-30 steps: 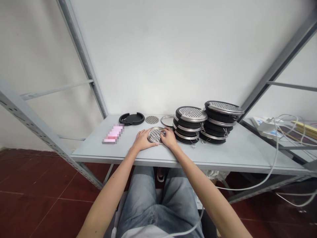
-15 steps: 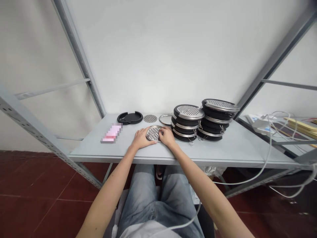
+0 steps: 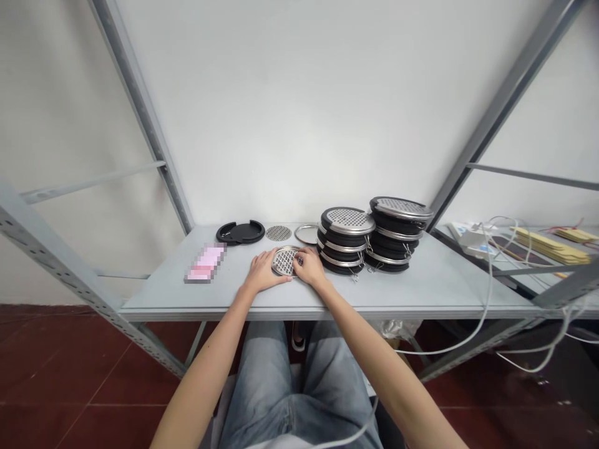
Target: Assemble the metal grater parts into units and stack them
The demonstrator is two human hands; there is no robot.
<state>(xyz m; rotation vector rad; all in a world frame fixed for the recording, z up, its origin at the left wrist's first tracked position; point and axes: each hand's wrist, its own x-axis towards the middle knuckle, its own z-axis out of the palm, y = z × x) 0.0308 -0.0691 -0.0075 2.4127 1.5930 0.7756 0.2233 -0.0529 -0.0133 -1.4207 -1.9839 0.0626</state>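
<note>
A round perforated metal grater disc with a shiny rim (image 3: pixel 282 262) lies flat on the grey table in front of me. My left hand (image 3: pixel 262 272) curves round its left edge, thumb along the near side and fingers at the far side, holding it. Over the right part of the disc, my right hand (image 3: pixel 309 268) has its fingers bent and pinched together. Something small and dark shows at those fingertips, too small to name. Behind the disc are a thin perforated metal disc (image 3: pixel 279 233), a metal ring (image 3: pixel 306 234) and a black round holder with a gap in its rim (image 3: pixel 241 232).
Two stacks of black round units with metal rims and wire clips, a nearer stack (image 3: pixel 347 240) and a farther stack (image 3: pixel 400 234), stand to the right. A blurred-out pink object (image 3: pixel 206 263) lies at left. White cables (image 3: pixel 486 293) hang past the table's right end.
My view has shifted slightly, so the whole scene sits a little lower and further left. Both hands stay at the same disc, the right fingers having moved only slightly.
</note>
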